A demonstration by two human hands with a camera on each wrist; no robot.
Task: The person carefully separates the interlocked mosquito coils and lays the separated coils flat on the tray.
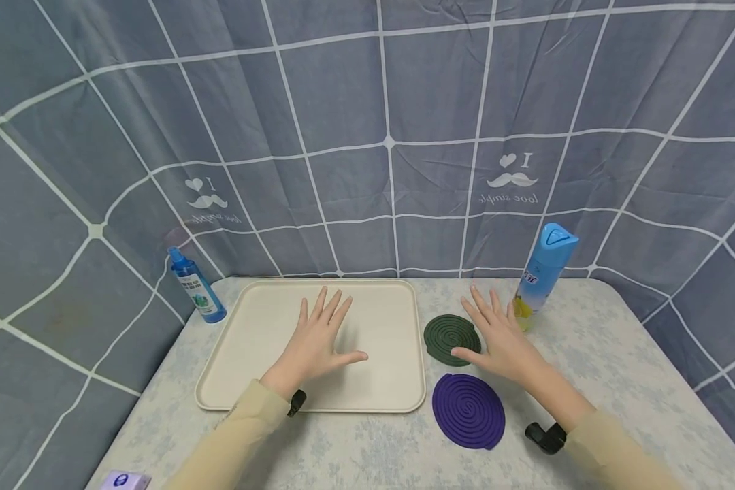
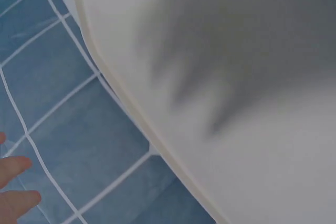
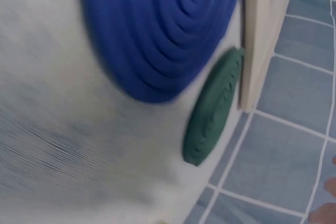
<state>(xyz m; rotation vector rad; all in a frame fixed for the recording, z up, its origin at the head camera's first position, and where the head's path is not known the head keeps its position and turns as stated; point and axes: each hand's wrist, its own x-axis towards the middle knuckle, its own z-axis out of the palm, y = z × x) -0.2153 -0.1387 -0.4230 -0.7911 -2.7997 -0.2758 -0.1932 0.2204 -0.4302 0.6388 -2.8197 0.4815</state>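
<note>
My left hand is held over the cream tray, fingers spread and empty, its shadow falling on the tray floor. My right hand, also spread and empty, hovers at the right of a flat dark green spiral coil, its thumb overlapping the coil in the head view. A purple spiral coil lies nearer me on the table; it looks blue in the right wrist view. Just beyond the right fingertips stands a blue spray can with a yellow pattern low down, partly hidden by the fingers.
A blue spray bottle with a white label stands left of the tray. At the front left edge lies a small lilac packet. A grey checked curtain hangs behind and beside the pale patterned table.
</note>
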